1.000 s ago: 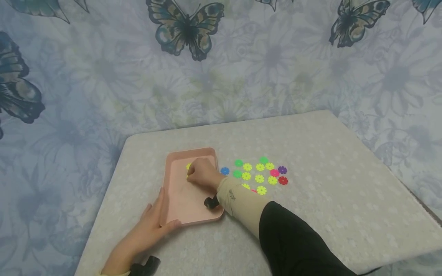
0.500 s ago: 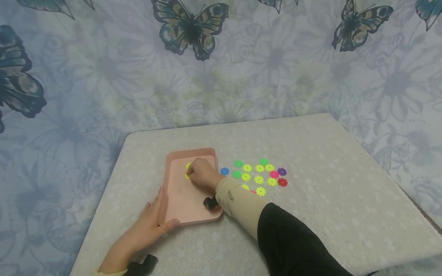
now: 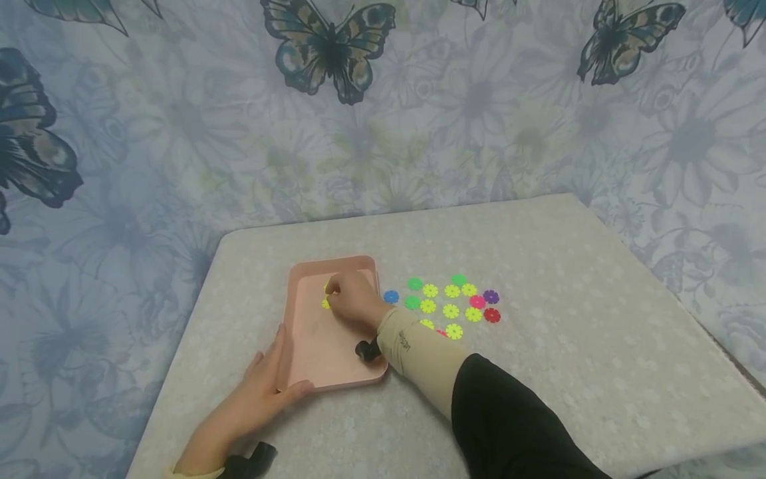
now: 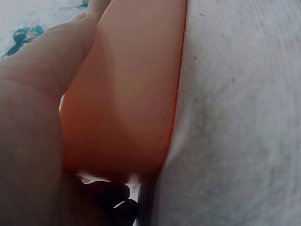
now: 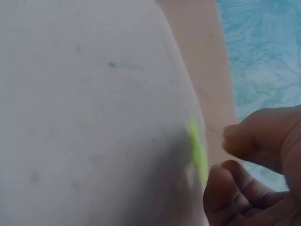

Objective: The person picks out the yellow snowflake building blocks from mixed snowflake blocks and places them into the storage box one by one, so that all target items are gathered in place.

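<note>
A pink tray (image 3: pixel 317 359) lies on the cloth-covered table. My left hand (image 3: pixel 257 392) holds its near left corner, fingers along the left side and thumb at the front edge; the left wrist view shows the thumb against the tray wall (image 4: pixel 136 84). Over the tray's far half is my right hand (image 3: pixel 356 299), fingers bent. In the right wrist view its thumb (image 5: pixel 249 136) and forefinger stand apart, with nothing between them. Yellow notched discs (image 5: pixel 197 150) lie in the tray just by these fingertips. In the head view the hand partly covers the yellow discs (image 3: pixel 326 303).
Right of the tray, several flat notched discs lie spread on the table: yellow (image 3: pixel 451 311), green (image 3: pixel 415 284), a blue one (image 3: pixel 391 297), a purple one (image 3: pixel 491 297), a red one (image 3: pixel 492 315) and pink (image 3: pixel 477 302). The right forearm passes over the tray's right rim. A butterfly-patterned wall (image 3: pixel 419 133) stands behind.
My right hand shifts very slightly away from me over the tray, showing a little more of the nearer yellow disc. The left hand stays at the tray corner.
</note>
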Available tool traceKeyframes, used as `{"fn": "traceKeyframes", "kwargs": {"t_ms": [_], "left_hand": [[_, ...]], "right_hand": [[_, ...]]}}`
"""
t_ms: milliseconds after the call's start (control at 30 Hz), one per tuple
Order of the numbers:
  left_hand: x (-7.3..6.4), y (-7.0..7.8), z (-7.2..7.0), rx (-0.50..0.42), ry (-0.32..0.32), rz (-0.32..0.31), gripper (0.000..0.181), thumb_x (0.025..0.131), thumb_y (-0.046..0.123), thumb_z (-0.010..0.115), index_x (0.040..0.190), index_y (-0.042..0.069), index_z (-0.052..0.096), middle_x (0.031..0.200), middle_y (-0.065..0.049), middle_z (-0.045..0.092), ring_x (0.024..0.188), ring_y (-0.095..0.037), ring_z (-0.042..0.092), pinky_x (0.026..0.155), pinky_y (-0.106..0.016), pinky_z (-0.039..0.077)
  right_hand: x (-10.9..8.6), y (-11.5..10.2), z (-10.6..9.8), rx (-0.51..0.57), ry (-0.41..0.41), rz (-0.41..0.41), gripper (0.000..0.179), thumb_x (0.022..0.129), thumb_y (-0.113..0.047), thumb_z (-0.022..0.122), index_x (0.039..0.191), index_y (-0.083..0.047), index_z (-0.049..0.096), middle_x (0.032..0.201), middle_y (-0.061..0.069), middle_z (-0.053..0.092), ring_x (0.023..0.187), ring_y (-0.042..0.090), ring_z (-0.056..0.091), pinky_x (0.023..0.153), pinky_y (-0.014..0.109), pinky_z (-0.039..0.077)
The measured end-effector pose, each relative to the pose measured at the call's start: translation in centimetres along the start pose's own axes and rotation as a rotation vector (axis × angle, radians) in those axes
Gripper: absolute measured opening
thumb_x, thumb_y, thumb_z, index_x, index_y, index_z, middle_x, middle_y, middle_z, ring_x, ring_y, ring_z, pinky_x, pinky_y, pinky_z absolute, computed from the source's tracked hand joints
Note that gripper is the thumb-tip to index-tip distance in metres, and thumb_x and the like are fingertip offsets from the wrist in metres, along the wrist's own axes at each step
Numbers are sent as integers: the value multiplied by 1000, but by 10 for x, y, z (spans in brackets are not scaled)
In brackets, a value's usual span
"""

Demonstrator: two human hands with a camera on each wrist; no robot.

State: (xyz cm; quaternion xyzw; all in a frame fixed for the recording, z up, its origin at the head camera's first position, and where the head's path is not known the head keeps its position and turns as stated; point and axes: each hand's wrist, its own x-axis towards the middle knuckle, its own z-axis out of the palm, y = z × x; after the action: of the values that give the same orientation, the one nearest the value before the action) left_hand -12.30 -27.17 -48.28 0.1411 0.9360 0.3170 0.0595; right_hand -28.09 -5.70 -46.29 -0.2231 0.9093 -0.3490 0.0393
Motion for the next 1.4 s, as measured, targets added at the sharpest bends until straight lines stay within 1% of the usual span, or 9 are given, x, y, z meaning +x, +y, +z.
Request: {"fn": "traceKeyframes", "kwargs": {"t_ms": [200, 333, 500, 600, 733, 900, 1067, 1267, 1400], "left_hand": [[3, 1, 1, 1, -14, -17, 117, 92, 58, 70, 165, 10, -9, 172, -20, 5, 156, -46, 18, 121, -72, 4], [3, 2, 0, 3, -19, -26, 117, 93, 58, 69, 165, 9, -10, 172, -21, 4, 156, -46, 17, 120, -73, 3], [1, 5, 0, -10, -35, -52, 119, 92, 58, 69, 165, 9, -11, 172, -22, 3, 156, -48, 14, 121, -72, 1], [0, 5, 0, -21, -46, -55, 118, 93, 58, 69, 164, 11, -13, 172, -21, 0, 156, -48, 12, 121, -71, -1], [0, 2, 0, -32, -41, -28, 114, 95, 53, 68, 164, 12, -13, 172, -20, -2, 156, -49, 11, 122, -71, -1], [3, 2, 0, -35, -37, -4, 114, 96, 51, 69, 164, 12, -14, 172, -20, -2, 155, -51, 13, 121, -72, -1], [5, 5, 1, -36, -37, -7, 115, 96, 51, 69, 164, 11, -15, 172, -20, -3, 155, -51, 11, 121, -72, -2], [7, 3, 2, -37, -43, -20, 116, 95, 53, 68, 164, 13, -16, 172, -21, -2, 155, -51, 12, 122, -70, -3], [5, 2, 5, -47, -41, -27, 115, 96, 51, 69, 164, 15, -16, 171, -23, 0, 154, -52, 12, 123, -69, -4]], "right_hand": [[-10, 1, -31, 117, 20, -1, 25, 98, -19, 66, 116, -7, 77, 116, 4, 74, 109, 17, 66, 93, 33, 56], [-23, 8, -61, 113, 45, -18, 31, 98, -25, 66, 121, -6, 75, 118, 7, 71, 105, 20, 64, 89, 36, 56], [-51, 26, -93, 77, 123, -43, 28, 99, -27, 67, 118, -9, 76, 118, 7, 70, 101, 21, 65, 85, 37, 57], [-73, 39, -109, 100, 167, -33, 24, 98, -27, 68, 114, -11, 76, 116, 6, 70, 98, 21, 65, 82, 37, 57], [-98, 55, -123, 143, 195, 0, 23, 98, -28, 68, 113, -11, 76, 115, 5, 69, 98, 20, 64, 78, 37, 56], [-122, 75, -132, 136, 199, 56, 26, 97, -29, 68, 114, -10, 75, 113, 3, 69, 98, 21, 64, 78, 37, 55], [-145, 96, -136, 152, 191, 110, 23, 97, -29, 69, 112, -13, 77, 111, 1, 71, 99, 20, 63, 82, 39, 54], [-164, 117, -130, 263, 153, 165, 31, 98, -31, 70, 118, -9, 76, 113, 0, 73, 103, 21, 65, 86, 37, 56], [-169, 131, -122, 341, 130, 262, 29, 98, -35, 70, 118, -15, 76, 115, -1, 73, 107, 22, 64, 87, 36, 56]]}}
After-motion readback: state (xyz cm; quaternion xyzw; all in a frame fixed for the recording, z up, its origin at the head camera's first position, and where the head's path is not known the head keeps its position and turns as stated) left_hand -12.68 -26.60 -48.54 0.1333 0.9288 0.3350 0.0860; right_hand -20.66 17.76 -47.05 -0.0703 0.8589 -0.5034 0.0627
